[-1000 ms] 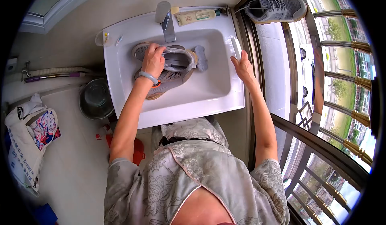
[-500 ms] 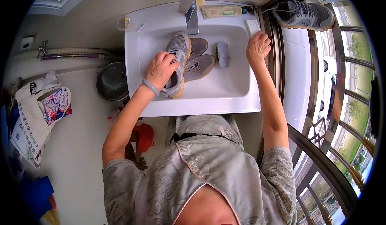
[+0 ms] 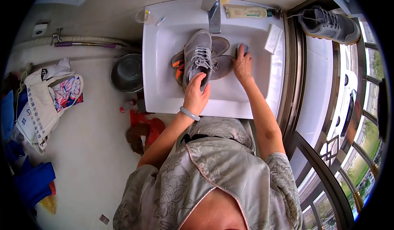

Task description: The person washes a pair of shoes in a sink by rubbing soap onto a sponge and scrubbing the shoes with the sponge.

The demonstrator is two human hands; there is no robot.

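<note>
A grey lace-up sneaker [image 3: 198, 51] stands tilted in the white sink [image 3: 164, 102], toe toward the tap. My left hand [image 3: 197, 96], a pale bangle on its wrist, grips the sneaker at its heel opening, thumb and fingers closed on the collar. Two more grey shoes [image 3: 221, 63] lie under and right of the sneaker, partly covered by it. My right hand [image 3: 243, 65] has its fingers closed over a fuzzy grey-blue oblong scrubber [image 3: 245, 48] on the basin floor. Most of the scrubber is hidden under the fingers.
A chrome tap [image 3: 213, 14] rises at the back. On the rim are a tube [image 3: 246, 12] and a white flat block [image 3: 273, 39]. Another grey sneaker [image 3: 330, 24] sits on the right window ledge. A dark basin [image 3: 127, 73] and a cloth bag [image 3: 45, 102] are left.
My right hand has left the white block on the rim and come down onto the scrubber. My left hand has shifted to the heel, and the sneaker now stands more upright, laces showing.
</note>
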